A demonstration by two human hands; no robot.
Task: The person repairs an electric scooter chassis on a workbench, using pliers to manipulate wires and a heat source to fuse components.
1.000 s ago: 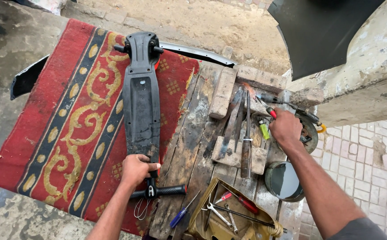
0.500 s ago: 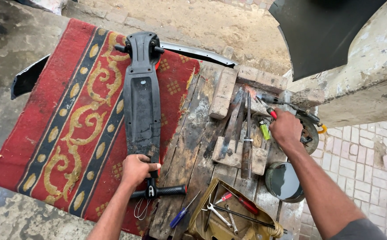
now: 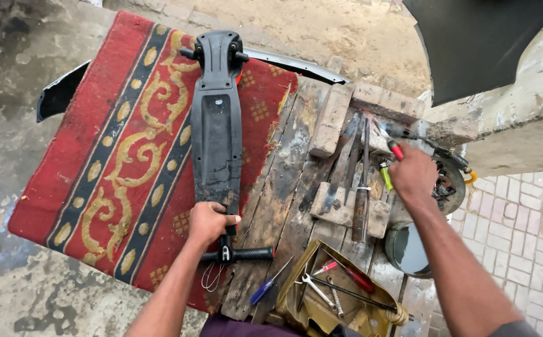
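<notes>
A long black plastic scooter deck [image 3: 216, 131] lies lengthwise on a red patterned rug [image 3: 121, 156]. My left hand [image 3: 208, 223] is closed around its near end, just above a short black crossbar with grips [image 3: 240, 254]. My right hand [image 3: 412, 175] reaches to the far right of the wooden workbench [image 3: 284, 206] and is closed on a red-handled tool [image 3: 395, 148]; a yellow-green handle [image 3: 386, 178] lies right beside the hand. Several rusty files and chisels [image 3: 353, 175] lie between my two hands.
A wooden block [image 3: 332, 120] rests near the bench's back. An open tin tray [image 3: 340, 299] at the front holds spanners and screwdrivers, with a blue screwdriver [image 3: 265, 288] beside it. A round metal tin [image 3: 407, 249] and a wheel part [image 3: 449, 184] sit at the right edge.
</notes>
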